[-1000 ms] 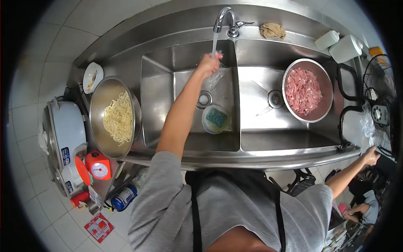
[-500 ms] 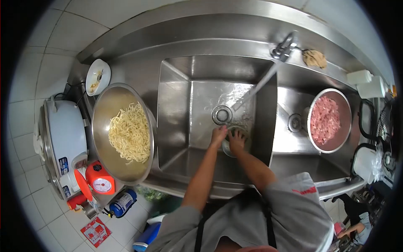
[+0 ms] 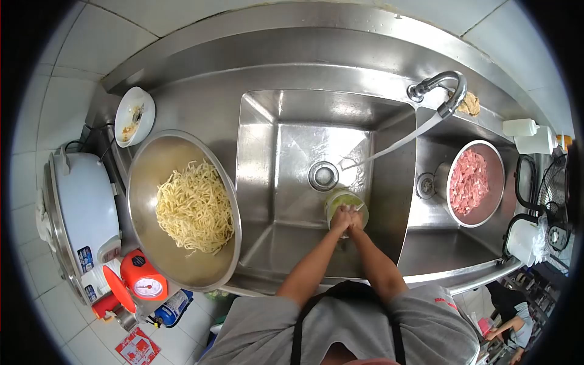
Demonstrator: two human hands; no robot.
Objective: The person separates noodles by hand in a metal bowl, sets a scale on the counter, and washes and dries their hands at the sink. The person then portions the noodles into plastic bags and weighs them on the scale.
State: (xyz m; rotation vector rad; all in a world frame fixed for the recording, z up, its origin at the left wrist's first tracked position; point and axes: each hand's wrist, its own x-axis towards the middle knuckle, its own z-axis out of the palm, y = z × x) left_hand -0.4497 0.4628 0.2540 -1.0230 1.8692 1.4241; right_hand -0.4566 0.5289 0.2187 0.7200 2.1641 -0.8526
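Note:
In the sink (image 3: 286, 176) stands a small round bowl (image 3: 365, 214) with something greenish (image 3: 345, 199) in it. My left hand (image 3: 340, 220) and my right hand (image 3: 356, 219) are pressed together over the near part of this bowl. Their fingers are closed against each other, and what lies between them, if anything, is hidden. Just beyond the bowl is the round drain (image 3: 323, 176). A stream of water (image 3: 392, 147) runs from the curved faucet (image 3: 453, 91) into the basin, landing to the right of the drain.
Left of the sink is a large metal bowl (image 3: 143, 237) of noodles (image 3: 196, 207), near a white bowl (image 3: 135, 115) and a red scale (image 3: 145, 277). The right basin holds a metal pot (image 3: 502, 182) of raw meat (image 3: 469, 182). Another person (image 3: 514, 322) is at lower right.
My hands have come together and closed; before, the right was spread in the small bowl and the left was at its side. The view has shifted, and the faucet spout appears swung right.

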